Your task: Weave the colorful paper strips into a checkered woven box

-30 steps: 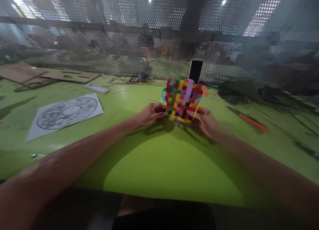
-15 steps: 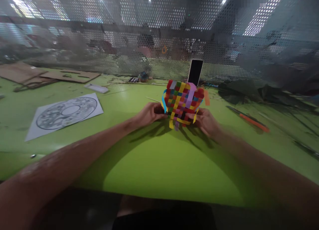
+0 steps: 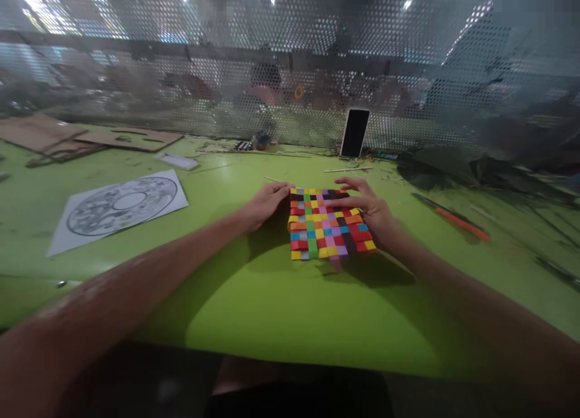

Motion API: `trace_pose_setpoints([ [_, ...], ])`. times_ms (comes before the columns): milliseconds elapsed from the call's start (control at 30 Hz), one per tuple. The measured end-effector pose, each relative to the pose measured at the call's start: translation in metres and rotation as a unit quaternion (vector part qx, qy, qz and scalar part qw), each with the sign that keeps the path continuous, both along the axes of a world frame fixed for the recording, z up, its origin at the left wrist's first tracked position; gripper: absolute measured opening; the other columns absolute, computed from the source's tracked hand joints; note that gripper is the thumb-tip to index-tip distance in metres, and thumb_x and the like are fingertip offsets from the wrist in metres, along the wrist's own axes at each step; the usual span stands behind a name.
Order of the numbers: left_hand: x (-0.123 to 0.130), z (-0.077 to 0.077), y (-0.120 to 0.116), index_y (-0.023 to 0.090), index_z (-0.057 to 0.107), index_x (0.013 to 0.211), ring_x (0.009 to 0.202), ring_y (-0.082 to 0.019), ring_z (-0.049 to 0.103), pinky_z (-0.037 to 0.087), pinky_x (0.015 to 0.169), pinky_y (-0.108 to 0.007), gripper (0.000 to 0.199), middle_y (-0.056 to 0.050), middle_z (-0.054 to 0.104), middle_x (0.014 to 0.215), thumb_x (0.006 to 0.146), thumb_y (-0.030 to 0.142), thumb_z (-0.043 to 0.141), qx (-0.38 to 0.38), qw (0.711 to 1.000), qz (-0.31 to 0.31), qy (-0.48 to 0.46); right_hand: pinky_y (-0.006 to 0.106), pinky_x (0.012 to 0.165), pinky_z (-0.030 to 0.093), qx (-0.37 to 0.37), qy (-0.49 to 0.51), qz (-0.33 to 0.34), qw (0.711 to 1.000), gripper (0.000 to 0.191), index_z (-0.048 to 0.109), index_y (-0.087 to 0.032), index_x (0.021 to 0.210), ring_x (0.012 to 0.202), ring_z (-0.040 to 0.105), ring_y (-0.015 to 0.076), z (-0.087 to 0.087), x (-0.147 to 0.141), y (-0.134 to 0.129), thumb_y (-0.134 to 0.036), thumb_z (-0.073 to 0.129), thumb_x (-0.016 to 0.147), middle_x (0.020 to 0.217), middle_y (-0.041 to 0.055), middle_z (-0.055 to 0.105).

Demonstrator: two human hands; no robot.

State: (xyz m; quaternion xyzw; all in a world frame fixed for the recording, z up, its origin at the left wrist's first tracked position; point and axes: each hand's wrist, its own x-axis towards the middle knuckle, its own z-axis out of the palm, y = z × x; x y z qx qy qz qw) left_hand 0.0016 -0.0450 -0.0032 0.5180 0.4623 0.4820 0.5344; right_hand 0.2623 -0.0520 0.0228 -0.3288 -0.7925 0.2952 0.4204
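Observation:
A small mat woven from colourful paper strips [image 3: 324, 228] is tilted just above the green table [image 3: 272, 309], its checkered face towards me. My left hand [image 3: 268, 205] pinches its upper left edge, thumb on top and the other fingers hidden behind. At the right side is my right hand [image 3: 369, 209], its fingers spread, with one fingertip resting on the upper part of the weave. Whether the right thumb supports the mat from below cannot be seen. A loose pinkish strip end hangs out at the mat's lower edge.
A printed ring drawing [image 3: 120, 203] lies at left, with cardboard pieces [image 3: 129, 138] behind it. An upright phone [image 3: 355, 133] leans at the back before a perforated metal screen [image 3: 203, 73]. An orange-handled tool [image 3: 457, 220] and dark leaves [image 3: 421, 170] are at right.
The mat has swung from nearly upright to a flatter tilt, lower down, showing its other face. My right hand has shifted from the lower right corner to the upper right, fingers spreading.

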Motion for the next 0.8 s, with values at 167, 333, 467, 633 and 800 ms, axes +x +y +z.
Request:
trace_pose_setpoints([
  [167, -0.0020, 0.0020, 0.0023, 0.016, 0.073, 0.082, 0.073, -0.019, 0.068, 0.057, 0.074, -0.035, 0.027, -0.008, 0.076, 0.084, 0.083, 0.043, 0.075, -0.017, 1.000, -0.009, -0.011, 0.052, 0.118, 0.040, -0.011, 0.010, 0.006, 1.000, 0.012, 0.085, -0.036, 0.093, 0.134, 0.051, 0.0320, 0.0002, 0.0001, -0.0004, -0.036, 0.080, 0.082, 0.141, 0.0044, 0.057],
  [333, -0.0045, 0.0060, 0.0010, 0.016, 0.074, 0.083, 0.069, -0.015, 0.063, 0.053, 0.074, -0.032, 0.033, -0.005, 0.074, 0.082, 0.072, 0.044, 0.086, 0.015, 0.997, -0.055, 0.060, 0.052, 0.118, 0.041, 0.000, -0.016, 0.018, 1.000, 0.016, 0.085, -0.037, 0.097, 0.131, 0.053, 0.0310, -0.0005, 0.0019, -0.0001, -0.031, 0.076, 0.085, 0.145, 0.0032, 0.053],
  [467, -0.0041, 0.0049, 0.0011, 0.015, 0.073, 0.083, 0.069, -0.014, 0.062, 0.053, 0.072, -0.031, 0.037, -0.004, 0.074, 0.082, 0.070, 0.047, 0.087, 0.010, 0.998, -0.045, 0.040, 0.049, 0.112, 0.047, 0.001, -0.018, -0.011, 1.000, 0.030, 0.080, -0.037, 0.112, 0.131, 0.054, 0.0299, -0.0063, 0.0028, 0.0042, -0.026, 0.072, 0.085, 0.150, 0.0023, 0.049],
  [633, -0.0010, 0.0058, 0.0010, 0.016, 0.068, 0.083, 0.069, -0.013, 0.062, 0.055, 0.069, -0.028, 0.028, -0.002, 0.071, 0.080, 0.075, 0.036, 0.086, 0.001, 1.000, 0.003, 0.020, 0.043, 0.100, 0.055, -0.043, 0.053, -0.079, 0.995, 0.040, 0.072, -0.033, 0.125, 0.117, 0.062, 0.0262, -0.0060, 0.0010, 0.0064, -0.026, 0.069, 0.085, 0.131, 0.0047, 0.063],
  [800, 0.0008, 0.0055, 0.0009, 0.016, 0.064, 0.083, 0.069, -0.012, 0.062, 0.054, 0.067, -0.026, 0.021, -0.002, 0.069, 0.081, 0.082, 0.028, 0.080, -0.009, 0.999, 0.039, -0.004, 0.040, 0.085, 0.058, -0.127, 0.090, -0.141, 0.978, 0.024, 0.074, -0.025, 0.109, 0.092, 0.068, 0.0236, -0.0016, -0.0014, 0.0030, -0.038, 0.065, 0.091, 0.099, 0.0056, 0.074],
])
